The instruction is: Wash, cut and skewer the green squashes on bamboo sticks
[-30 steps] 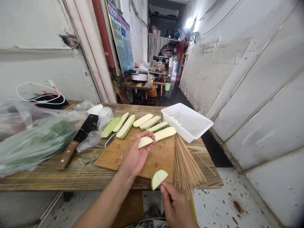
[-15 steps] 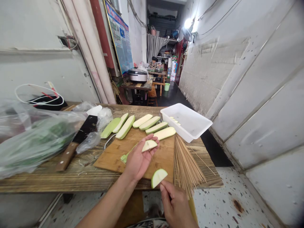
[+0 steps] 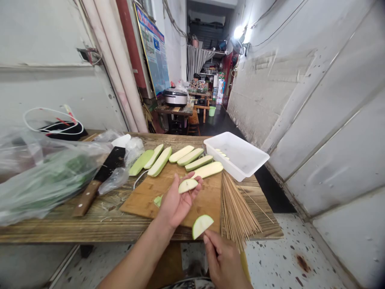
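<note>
Palm up over the wooden cutting board [image 3: 144, 196], my left hand [image 3: 180, 200] holds a pale half-round slice [image 3: 188, 185] between thumb and fingers. My right hand [image 3: 224, 257] is closed in a pinch near the table's front edge, gripping a thin skewer. A green-edged half-round slice [image 3: 202, 226] sits on that skewer just above my right fingertips. Part of the skewer shows between the two slices. Several long, halved pale green vegetables [image 3: 160, 161] lie along the board's far side. To the board's right is a fanned bundle of skewers [image 3: 239, 212].
A white plastic tub [image 3: 249, 158] with a few slices stands at the back right of the table. On the left, a cleaver [image 3: 87, 197] lies beside a clear plastic bag of greens [image 3: 51, 180]. A person [image 3: 196, 82] sits far back in the room.
The slice in my left hand has tilted and shifted slightly, with my fingers curled a bit around it. The right hand's grip is nearly unchanged. The view has moved slightly.
</note>
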A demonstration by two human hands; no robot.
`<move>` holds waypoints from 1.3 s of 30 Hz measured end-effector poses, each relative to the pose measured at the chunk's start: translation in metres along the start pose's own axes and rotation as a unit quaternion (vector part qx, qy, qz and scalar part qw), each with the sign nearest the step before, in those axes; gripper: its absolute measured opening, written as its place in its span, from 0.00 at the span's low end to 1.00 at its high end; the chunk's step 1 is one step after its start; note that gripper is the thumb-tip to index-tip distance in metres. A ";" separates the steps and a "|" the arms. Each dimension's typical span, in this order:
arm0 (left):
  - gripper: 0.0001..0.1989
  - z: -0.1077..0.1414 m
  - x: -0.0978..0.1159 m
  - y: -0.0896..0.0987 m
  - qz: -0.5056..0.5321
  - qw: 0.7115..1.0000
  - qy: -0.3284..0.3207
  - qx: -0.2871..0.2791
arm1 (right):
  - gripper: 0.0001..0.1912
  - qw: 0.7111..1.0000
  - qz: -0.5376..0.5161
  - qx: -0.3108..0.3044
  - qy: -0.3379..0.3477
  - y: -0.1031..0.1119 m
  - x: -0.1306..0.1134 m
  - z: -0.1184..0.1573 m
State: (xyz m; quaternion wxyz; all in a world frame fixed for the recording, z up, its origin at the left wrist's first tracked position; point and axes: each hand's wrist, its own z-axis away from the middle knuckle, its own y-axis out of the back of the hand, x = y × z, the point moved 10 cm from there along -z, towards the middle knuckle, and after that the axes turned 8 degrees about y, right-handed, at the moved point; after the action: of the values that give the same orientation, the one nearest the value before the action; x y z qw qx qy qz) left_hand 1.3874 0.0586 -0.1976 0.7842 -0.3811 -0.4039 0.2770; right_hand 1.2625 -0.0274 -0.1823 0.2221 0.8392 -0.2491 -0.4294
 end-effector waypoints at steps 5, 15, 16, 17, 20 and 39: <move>0.20 0.002 0.006 0.003 -0.003 0.999 -0.033 0.028 | 0.13 1.000 -0.001 -0.005 0.006 0.000 -0.004 -0.001; 0.21 0.000 0.017 0.006 -0.016 0.998 -0.054 0.028 | 0.14 1.000 -0.019 -0.002 0.014 0.003 -0.010 -0.001; 0.21 0.000 0.016 0.006 -0.021 0.998 -0.051 0.025 | 0.14 1.000 -0.018 0.000 0.014 0.004 -0.010 0.000; 0.21 0.000 0.016 0.005 -0.025 0.998 -0.049 0.022 | 0.14 1.000 -0.018 -0.001 0.014 0.004 -0.010 0.000; 0.21 0.001 0.016 0.005 -0.036 0.998 -0.056 0.018 | 0.13 1.000 -0.021 -0.005 0.001 0.002 -0.005 0.004; 0.16 0.002 0.011 0.007 -0.072 0.994 -0.086 0.013 | 0.15 0.999 -0.002 -0.012 -0.037 -0.002 0.005 0.010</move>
State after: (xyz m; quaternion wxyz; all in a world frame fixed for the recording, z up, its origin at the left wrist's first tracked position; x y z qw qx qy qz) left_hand 1.3901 0.0718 -0.1980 0.7693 -0.3151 -0.4929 0.2568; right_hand 1.2570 -0.0310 -0.1921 0.2220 0.8204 -0.2500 -0.4638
